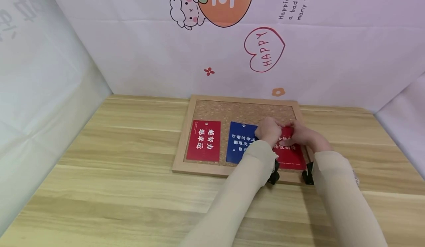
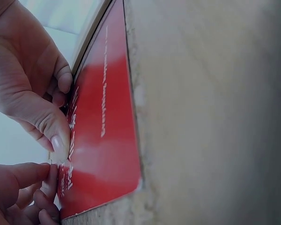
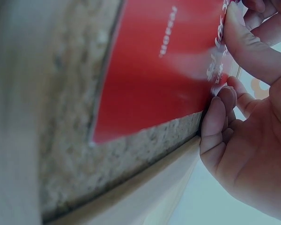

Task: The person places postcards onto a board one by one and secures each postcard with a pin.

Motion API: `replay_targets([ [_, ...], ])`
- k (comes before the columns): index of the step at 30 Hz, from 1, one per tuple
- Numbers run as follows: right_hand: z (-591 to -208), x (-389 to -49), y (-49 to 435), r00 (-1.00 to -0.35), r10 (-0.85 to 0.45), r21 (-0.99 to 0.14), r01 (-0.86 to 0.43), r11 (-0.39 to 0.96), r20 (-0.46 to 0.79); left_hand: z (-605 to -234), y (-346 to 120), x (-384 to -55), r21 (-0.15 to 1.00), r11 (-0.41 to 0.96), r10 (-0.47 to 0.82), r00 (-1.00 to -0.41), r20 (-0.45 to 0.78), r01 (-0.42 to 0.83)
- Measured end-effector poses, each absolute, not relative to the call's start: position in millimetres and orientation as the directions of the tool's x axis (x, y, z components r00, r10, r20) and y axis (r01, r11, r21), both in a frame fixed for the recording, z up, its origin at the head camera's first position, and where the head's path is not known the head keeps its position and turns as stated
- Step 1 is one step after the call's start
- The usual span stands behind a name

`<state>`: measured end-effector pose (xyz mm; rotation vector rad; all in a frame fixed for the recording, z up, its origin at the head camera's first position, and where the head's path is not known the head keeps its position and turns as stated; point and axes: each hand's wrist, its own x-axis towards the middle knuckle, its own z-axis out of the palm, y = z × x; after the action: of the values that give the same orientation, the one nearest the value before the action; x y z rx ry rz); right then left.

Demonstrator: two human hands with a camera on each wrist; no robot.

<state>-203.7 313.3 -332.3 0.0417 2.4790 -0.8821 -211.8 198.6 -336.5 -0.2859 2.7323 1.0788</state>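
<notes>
A red card (image 1: 290, 158) with white lettering lies on the right part of a wood-framed cork board (image 1: 212, 108). At the card's far left part is my left hand (image 1: 269, 129), fingers bent. In the left wrist view, the thumb and index tips of the left hand (image 2: 23, 194) meet at the card's far end; whatever is between them is hidden. My right hand (image 1: 307, 136) rests over the card's right side. In the right wrist view, the thumb of the right hand (image 3: 260, 136) lies on the card, its other fingers loosely bent near the frame.
A blue card (image 1: 235, 149) lies mid-board, partly covered by the left arm. Another red card (image 1: 203, 147) lies at the board's left, with a small round spot at its top. The board lies on a wood-grain table (image 1: 116, 165), against a white printed backdrop (image 1: 149, 62).
</notes>
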Motion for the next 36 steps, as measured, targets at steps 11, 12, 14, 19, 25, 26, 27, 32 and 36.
replay_targets([
  [11,-328.6,-202.7,312.4,-0.865,-0.134,-0.579,0.202,0.79,-0.484,-334.3,197.5,-210.9,0.653,0.715,-0.11,-0.963,-0.246,-0.249],
  [12,-328.7,-202.8,312.9,-0.865,-0.136,-0.579,0.199,0.791,-0.484,-334.4,197.4,-210.7,0.652,0.716,-0.109,-0.963,-0.247,-0.248],
  [14,-328.6,-202.6,313.1,-0.864,-0.137,-0.577,0.199,0.792,-0.485,-335.0,197.5,-210.8,0.65,0.718,-0.107,-0.963,-0.249,-0.248],
  [19,-328.7,-202.8,312.6,-0.863,-0.135,-0.574,0.199,0.794,-0.486,-335.3,197.5,-212.7,0.633,0.732,-0.102,-0.96,-0.262,-0.251],
  [25,-329.7,-203.0,312.1,-0.861,-0.136,-0.578,0.203,0.79,-0.49,-335.3,197.4,-215.0,0.595,0.758,-0.1,-0.949,-0.299,-0.267],
  [26,-330.0,-203.1,312.1,-0.863,-0.137,-0.579,0.201,0.791,-0.487,-335.5,197.4,-215.7,0.591,0.76,-0.101,-0.948,-0.303,-0.27],
  [27,-330.3,-203.2,312.1,-0.863,-0.136,-0.579,0.203,0.789,-0.487,-335.6,197.3,-216.1,0.591,0.759,-0.102,-0.946,-0.306,-0.273],
  [32,-331.3,-203.4,312.1,-0.863,-0.127,-0.579,0.212,0.787,-0.489,-335.4,196.8,-216.3,0.614,0.74,-0.096,-0.946,-0.31,-0.276],
  [36,-330.0,-202.8,312.3,-0.862,-0.128,-0.577,0.211,0.789,-0.49,-335.2,196.9,-215.4,0.637,0.722,-0.092,-0.95,-0.299,-0.271],
])
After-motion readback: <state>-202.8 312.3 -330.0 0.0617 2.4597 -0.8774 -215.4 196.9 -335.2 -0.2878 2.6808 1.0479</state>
